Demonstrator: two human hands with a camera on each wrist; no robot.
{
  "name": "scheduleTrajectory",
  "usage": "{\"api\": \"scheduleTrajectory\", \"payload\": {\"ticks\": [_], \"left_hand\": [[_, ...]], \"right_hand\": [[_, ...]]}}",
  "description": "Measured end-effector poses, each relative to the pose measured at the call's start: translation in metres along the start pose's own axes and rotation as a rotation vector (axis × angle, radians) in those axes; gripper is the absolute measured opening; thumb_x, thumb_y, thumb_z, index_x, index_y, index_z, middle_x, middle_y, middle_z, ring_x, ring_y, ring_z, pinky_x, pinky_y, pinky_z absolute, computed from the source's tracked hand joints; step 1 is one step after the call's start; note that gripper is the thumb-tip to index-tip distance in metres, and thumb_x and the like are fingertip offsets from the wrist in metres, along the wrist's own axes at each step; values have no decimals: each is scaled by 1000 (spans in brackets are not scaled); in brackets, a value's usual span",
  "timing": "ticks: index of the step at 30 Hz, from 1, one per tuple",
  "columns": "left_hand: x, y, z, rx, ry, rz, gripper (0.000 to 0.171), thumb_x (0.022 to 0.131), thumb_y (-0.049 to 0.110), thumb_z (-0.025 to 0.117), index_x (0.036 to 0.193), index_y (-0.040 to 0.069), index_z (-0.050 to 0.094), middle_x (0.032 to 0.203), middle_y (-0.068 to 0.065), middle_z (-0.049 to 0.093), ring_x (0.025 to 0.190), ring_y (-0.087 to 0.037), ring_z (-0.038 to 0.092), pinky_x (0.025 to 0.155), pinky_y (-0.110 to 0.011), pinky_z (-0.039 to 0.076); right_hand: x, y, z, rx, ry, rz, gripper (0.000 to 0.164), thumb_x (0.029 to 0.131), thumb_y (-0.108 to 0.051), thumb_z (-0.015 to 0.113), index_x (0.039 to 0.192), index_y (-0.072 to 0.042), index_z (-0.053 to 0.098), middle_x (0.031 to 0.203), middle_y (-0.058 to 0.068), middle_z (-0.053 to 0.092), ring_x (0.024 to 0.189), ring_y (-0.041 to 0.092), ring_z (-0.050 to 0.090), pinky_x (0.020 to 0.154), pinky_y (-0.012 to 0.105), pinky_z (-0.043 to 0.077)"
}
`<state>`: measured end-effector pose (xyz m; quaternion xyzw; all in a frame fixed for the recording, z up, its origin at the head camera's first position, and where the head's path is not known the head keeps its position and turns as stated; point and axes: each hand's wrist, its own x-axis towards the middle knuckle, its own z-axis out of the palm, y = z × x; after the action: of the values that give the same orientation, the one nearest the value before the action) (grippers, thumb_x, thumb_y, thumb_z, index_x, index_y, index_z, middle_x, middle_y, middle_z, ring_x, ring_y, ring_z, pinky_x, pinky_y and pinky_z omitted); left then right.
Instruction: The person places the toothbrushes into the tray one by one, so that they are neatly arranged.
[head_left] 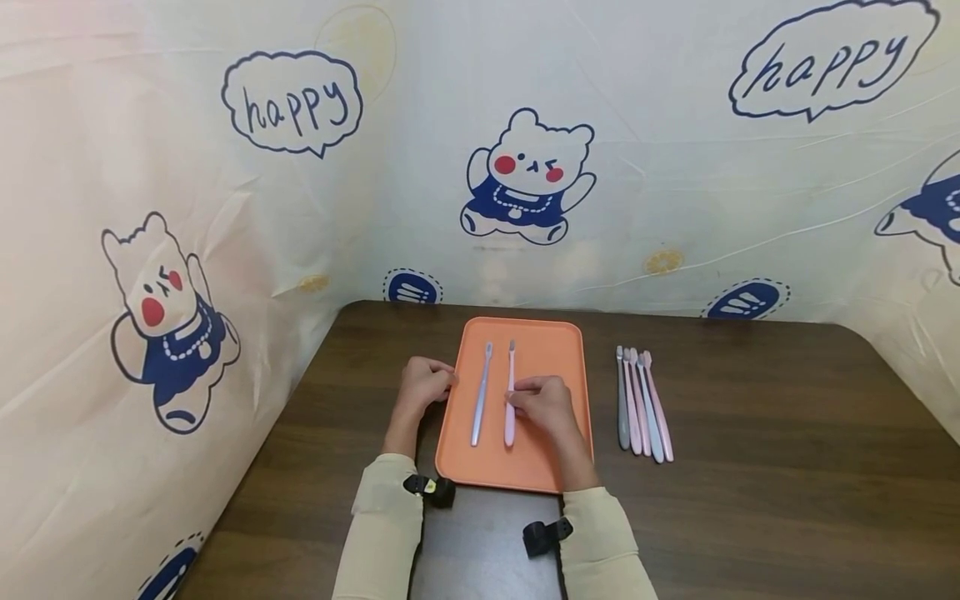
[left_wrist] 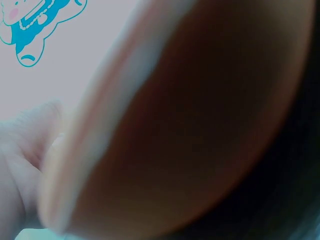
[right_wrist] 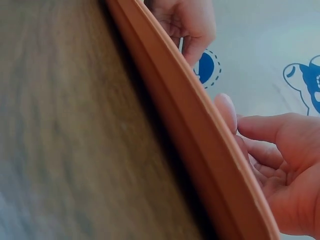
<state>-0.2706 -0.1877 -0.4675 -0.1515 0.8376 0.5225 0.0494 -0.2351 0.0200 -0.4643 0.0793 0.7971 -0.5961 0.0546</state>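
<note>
On the orange tray [head_left: 551, 350] my right hand [head_left: 551, 406] pinches a pink toothbrush [head_left: 510, 429] between thumb and fingers, its bristle head pointing away from me. A blue toothbrush [head_left: 481, 398] lies to its left, slightly slanted. My left hand [head_left: 425, 384] grips the tray's left rim, fingers bent. In the right wrist view, the rounded handle end of the pink toothbrush [right_wrist: 226, 112] shows above the tray's edge, by the right fingertips [right_wrist: 250, 127]. The tray's underside fills much of the left wrist view, hiding most of the left hand [left_wrist: 22, 170].
Right of the tray, several toothbrushes [head_left: 633, 408] in grey, pink and blue lie side by side on the dark wooden table [head_left: 787, 433]. A pale cloth [head_left: 660, 183] printed with cartoon bears hangs behind and along the sides. A grey surface [head_left: 487, 542] lies between my forearms.
</note>
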Motion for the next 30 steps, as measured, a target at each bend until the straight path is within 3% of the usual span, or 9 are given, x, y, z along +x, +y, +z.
{"api": "scheduleTrajectory", "payload": {"ticks": [12,30], "left_hand": [[-2,0,-1,7,5,-6,23,88,13,69,106,2,78,113,-18,71,83,-21,69,72,-30,63],[-2,-1,0,2,6,6,22,88,11,69,106,1,78,114,-19,71,84,-19,69,73,-30,63]], "right_hand": [[2,2,8,-45,-5,-10,19,85,-6,78,101,4,77,93,19,78,71,9,70,66,24,61],[-4,-4,19,-238,65,-34,15,85,-12,79,95,-1,78,81,11,76,63,10,66,56,21,53]]}}
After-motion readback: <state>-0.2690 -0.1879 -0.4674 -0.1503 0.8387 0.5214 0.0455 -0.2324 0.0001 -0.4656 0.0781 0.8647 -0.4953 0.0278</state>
